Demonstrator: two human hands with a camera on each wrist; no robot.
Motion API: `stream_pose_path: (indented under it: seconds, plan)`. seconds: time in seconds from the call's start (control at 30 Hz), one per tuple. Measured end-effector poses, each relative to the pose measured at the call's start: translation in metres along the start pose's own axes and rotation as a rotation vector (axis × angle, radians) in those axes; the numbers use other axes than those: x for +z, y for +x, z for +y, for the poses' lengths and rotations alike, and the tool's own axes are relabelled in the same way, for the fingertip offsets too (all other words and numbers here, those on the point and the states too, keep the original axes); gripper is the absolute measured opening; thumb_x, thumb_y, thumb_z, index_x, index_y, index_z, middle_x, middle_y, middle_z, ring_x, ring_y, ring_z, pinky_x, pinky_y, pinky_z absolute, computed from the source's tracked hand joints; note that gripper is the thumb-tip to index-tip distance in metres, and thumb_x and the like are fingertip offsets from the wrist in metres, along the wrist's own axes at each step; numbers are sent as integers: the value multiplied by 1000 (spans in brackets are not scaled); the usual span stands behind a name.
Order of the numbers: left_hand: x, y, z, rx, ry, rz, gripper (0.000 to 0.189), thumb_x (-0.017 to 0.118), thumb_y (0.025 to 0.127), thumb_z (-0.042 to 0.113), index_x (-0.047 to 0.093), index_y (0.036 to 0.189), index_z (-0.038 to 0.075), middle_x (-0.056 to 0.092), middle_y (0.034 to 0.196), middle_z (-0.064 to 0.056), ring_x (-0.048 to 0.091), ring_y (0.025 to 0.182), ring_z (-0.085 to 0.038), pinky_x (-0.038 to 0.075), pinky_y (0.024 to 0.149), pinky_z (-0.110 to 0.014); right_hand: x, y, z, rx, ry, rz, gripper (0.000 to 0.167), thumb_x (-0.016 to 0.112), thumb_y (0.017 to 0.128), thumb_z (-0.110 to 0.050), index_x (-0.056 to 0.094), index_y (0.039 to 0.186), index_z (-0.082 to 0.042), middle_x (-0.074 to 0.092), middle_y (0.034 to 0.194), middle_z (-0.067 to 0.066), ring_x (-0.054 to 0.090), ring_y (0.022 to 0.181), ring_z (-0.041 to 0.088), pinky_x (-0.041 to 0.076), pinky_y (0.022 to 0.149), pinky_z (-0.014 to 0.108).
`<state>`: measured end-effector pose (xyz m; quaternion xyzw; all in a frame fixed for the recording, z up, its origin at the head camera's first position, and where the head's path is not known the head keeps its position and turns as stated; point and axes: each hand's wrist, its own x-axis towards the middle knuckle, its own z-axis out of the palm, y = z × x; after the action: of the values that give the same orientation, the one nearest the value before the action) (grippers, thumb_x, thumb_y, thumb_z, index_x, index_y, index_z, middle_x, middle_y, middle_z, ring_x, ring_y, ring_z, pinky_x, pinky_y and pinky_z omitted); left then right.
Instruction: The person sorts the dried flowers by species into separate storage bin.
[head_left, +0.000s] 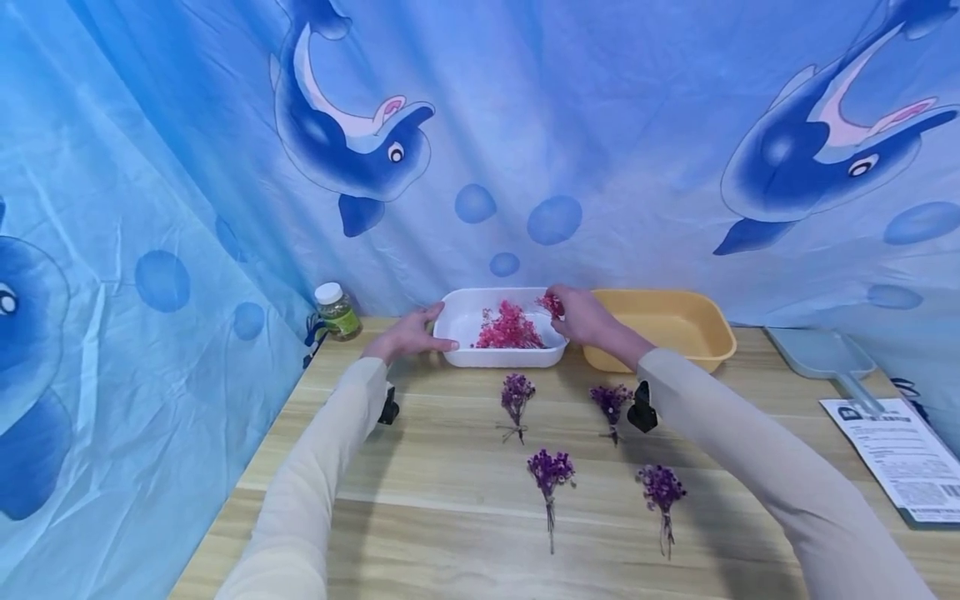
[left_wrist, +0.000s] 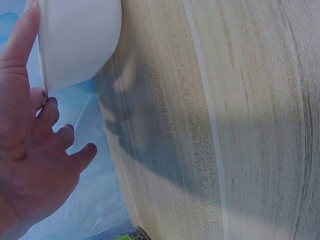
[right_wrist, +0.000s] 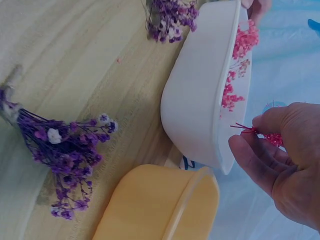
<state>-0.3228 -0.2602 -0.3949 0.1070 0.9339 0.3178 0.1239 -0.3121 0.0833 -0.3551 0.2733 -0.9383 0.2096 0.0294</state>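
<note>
A white plastic basin stands at the back of the table with pink dried flowers inside. My left hand grips its left end, the thumb along the near rim. Seen from the left wrist, that hand's fingers bend at the basin's edge. Over the basin's right end, my right hand pinches a small bunch of pink dried flowers. In the right wrist view, the bunch's thin red stems poke out between the thumb and a finger, while its blossoms are partly hidden by the hand.
A yellow basin stands right of the white one. Several purple dried flower bunches lie in front. A lidded jar stands at back left; a grey-blue dustpan and a clipboard with printed paper lie at right.
</note>
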Motion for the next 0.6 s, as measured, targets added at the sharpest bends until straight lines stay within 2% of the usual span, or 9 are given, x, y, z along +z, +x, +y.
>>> stream_pose_path:
  seconds: [0.23,0.37,0.6]
  plan:
    - [6,3,2,-15,3,-7,109,82,80,47,16,161,13,19,163,-20,19,148,-37,21,118,-51,6,10,5,17,-55,-11,52,71,90,-6,50,135,9,62,121,25,62,106,38,54,91,46]
    - [6,3,2,-28,-6,-3,110,83,80,47,16,161,14,19,163,-19,19,148,-36,21,118,-51,9,15,7,38,-59,-23,53,71,90,-4,49,136,10,60,125,27,62,106,39,53,93,47]
    - [1,0,1,-35,-19,3,108,83,81,44,16,161,15,19,162,-22,21,147,-38,21,118,-51,14,25,7,71,-35,-34,54,70,90,-3,49,138,8,60,123,27,63,99,35,55,87,44]
